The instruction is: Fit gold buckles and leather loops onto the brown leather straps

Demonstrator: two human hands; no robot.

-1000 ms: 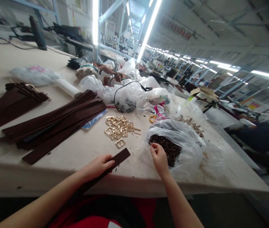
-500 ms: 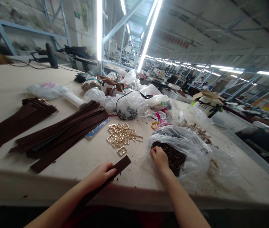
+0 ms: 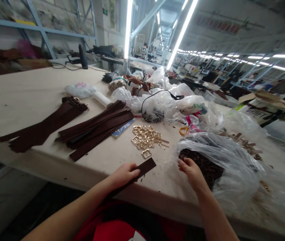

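My left hand is closed around a dark brown belt strap, thumb on top. The strap's square end points away from me, past the table's front edge. At the left side of an open clear plastic bag, the fingers of my right hand are pinched together. A small dark bit shows at those fingertips; I cannot tell it apart from the brown loops heaped in the bag. Between and beyond my hands lies a pile of gold buckles, with a single buckle nearer me.
Brown straps lie stacked left of the buckles, partly over a blue booklet. Farther left is a bundle of buckled straps. Orange-handled scissors rest by the bag. Crumpled plastic bags and a black cord fill the back.
My view has turned left, so the table's things sit farther right. My right hand stays at the bag's mouth, its fingers slightly shifted. The left hand still grips the strap.
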